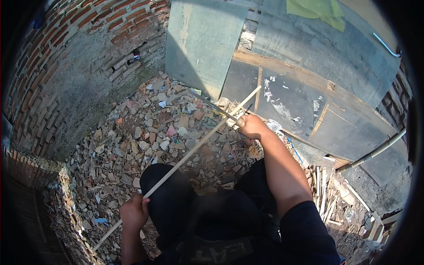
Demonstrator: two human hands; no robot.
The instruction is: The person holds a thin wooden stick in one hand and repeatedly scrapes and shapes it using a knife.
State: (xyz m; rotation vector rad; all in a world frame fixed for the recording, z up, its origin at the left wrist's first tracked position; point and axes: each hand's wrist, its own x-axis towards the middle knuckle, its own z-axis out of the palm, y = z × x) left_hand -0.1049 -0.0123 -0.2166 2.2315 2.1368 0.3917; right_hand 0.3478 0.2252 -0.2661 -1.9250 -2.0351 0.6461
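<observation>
A long, pale wooden stick (190, 155) slants across my lap, from the lower left up toward the panels. My left hand (134, 212) is closed around its lower part, beside my left knee. Closed on the handle of a long-bladed knife (215, 107) is my right hand (253, 127), out in front of my right knee. The dark, narrow blade points up and to the left and crosses the stick near its far end. Whether the edge touches the wood I cannot tell.
Broken brick and stone rubble (145, 132) covers the ground around my legs. A brick wall (66, 66) stands at the left. Grey-green panels (203, 39) lean at the back and right. Several split sticks (321, 187) lie at my right, near a bamboo pole (373, 152).
</observation>
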